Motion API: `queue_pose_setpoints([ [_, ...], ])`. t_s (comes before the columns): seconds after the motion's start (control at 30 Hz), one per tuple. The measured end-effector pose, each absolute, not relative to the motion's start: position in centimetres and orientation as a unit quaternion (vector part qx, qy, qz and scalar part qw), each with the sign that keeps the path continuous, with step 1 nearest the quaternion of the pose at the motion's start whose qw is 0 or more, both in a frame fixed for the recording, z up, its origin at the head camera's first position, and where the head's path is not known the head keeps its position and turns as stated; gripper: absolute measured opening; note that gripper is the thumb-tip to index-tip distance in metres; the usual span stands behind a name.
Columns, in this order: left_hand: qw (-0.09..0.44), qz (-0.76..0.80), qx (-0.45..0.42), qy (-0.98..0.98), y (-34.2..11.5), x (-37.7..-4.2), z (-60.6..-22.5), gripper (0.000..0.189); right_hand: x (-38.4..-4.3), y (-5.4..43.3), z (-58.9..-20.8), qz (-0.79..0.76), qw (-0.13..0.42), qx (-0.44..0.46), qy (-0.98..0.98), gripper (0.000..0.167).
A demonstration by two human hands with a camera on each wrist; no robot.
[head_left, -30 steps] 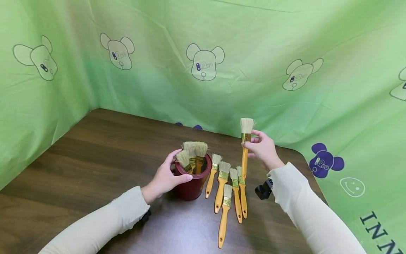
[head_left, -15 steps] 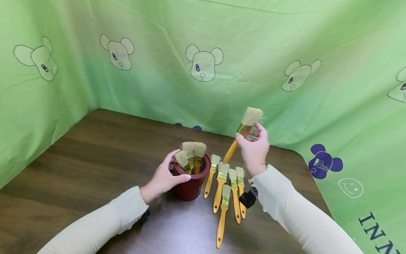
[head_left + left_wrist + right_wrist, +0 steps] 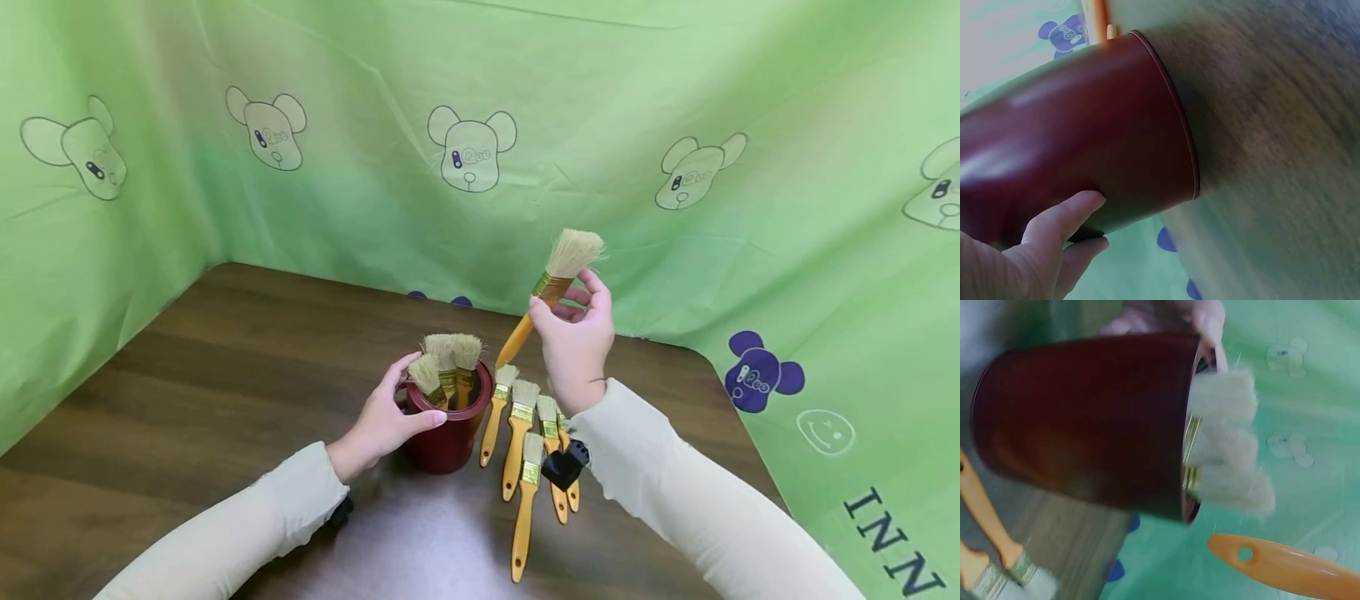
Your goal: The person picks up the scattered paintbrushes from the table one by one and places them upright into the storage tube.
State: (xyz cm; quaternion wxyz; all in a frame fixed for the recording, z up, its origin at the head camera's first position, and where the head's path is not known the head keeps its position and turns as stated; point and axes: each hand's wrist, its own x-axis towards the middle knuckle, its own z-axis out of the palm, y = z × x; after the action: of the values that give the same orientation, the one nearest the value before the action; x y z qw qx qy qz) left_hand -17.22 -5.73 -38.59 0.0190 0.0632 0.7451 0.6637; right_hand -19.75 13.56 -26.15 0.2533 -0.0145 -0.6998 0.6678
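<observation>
In the head view my left hand grips the rim and side of a dark red round pot standing on the table. Several paintbrushes stand in the pot, bristles up. To the right, my right hand pinches a paintbrush by its metal band. That brush tilts, its bristles up and its orange handle pointing down-left towards the pot. The right wrist view shows the handle's end, with its hole, just off the pot's mouth. The left wrist view has the fingers against the pot's wall.
Several more paintbrushes with orange handles lie on the dark wooden table, right of the pot. Two are partly hidden by the black camera on my right wrist. A green printed cloth hangs behind the table.
My right hand has moved left and a little upward, bringing its paintbrush nearer the pot. The brush has gone from upright to tilted. My left hand stays on the pot.
</observation>
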Motion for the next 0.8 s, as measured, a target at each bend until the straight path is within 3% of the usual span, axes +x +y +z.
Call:
queue_pose_setpoints([
  [0.33, 0.035, 0.662, 0.061, 0.746, -6.3, -17.0, -38.2, 0.085, -18.2, 10.3, -26.5, 0.713, 0.211, 0.010, -0.669, 0.066],
  [0.8, 0.037, 0.661, 0.065, 0.747, -5.9, -17.1, -38.3, 0.086, -17.8, 9.9, -27.3, 0.697, 0.211, -0.013, -0.686, 0.065],
])
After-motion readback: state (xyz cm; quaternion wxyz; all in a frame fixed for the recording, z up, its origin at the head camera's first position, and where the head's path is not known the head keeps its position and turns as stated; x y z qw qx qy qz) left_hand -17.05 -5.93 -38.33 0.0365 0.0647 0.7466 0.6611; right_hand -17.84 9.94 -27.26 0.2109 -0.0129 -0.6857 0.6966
